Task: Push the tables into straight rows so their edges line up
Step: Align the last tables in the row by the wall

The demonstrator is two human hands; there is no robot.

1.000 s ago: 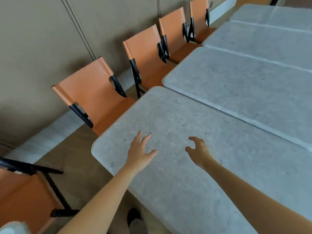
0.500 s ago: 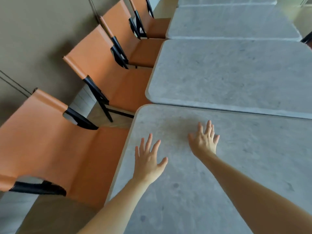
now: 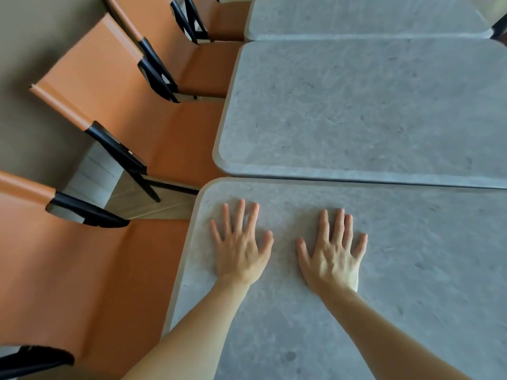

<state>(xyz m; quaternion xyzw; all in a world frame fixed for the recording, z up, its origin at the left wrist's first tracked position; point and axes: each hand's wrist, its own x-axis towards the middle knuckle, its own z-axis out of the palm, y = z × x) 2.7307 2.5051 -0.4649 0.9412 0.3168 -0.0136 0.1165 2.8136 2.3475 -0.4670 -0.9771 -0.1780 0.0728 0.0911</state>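
Note:
Grey stone-look tables stand in a row. On the nearest table (image 3: 411, 283) both my palms lie flat with fingers spread: my left hand (image 3: 240, 248) near its far-left corner, my right hand (image 3: 333, 256) a hand's width to the right. The second table (image 3: 356, 111) lies just beyond, its near edge meeting the nearest table's far edge. Its left edge sits further right than the nearest table's left edge. A third table (image 3: 356, 15) follows at the top.
Orange chairs with black frames line the wall on the left: one (image 3: 90, 270) beside the nearest table, another (image 3: 153, 127) beside the second, a third (image 3: 214, 20) further back. A beige wall (image 3: 33, 45) runs behind them. A strip of floor (image 3: 153, 204) shows between chairs.
Both hands have come down from hovering over the nearest table and now lie flat on it with fingers spread. My view has swung to look along the row.

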